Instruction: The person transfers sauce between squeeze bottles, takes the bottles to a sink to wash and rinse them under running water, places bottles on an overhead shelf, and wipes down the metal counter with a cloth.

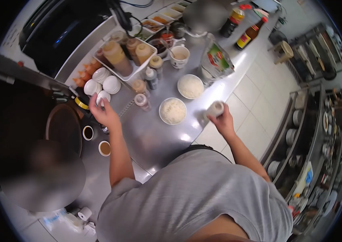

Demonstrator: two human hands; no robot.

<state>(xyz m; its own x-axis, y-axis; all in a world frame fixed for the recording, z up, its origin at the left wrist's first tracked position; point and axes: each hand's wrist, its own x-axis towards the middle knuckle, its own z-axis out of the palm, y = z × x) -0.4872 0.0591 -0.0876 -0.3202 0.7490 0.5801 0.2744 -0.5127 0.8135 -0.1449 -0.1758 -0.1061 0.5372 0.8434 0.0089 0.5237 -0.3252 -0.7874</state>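
My left hand (pixel 105 115) is at the nearest stack of small white sauce bowls (pixel 103 96), its thumb and fingers apart beside the rim. Whether it touches the bowls is hard to tell. More such bowls (pixel 111 84) are stacked just beyond. In my right hand (pixel 223 119), at the counter's right edge, is a whitish translucent bottle (pixel 215 109) with its round end facing up; its exact kind is unclear. Two white bowls of rice (pixel 173 111) (pixel 190 86) stand between my hands. Two small cups of brown sauce (pixel 88 132) (pixel 104 148) sit below my left hand.
A white tray (pixel 124 74) of sauce bottles stands at the back, with several small bottles (pixel 142 101) before it. Behind the rice are a mug (pixel 179 56), an opened plastic bag (pixel 218 60) and dark bottles (pixel 251 34). Shelves of dishes (pixel 292 137) line the right.
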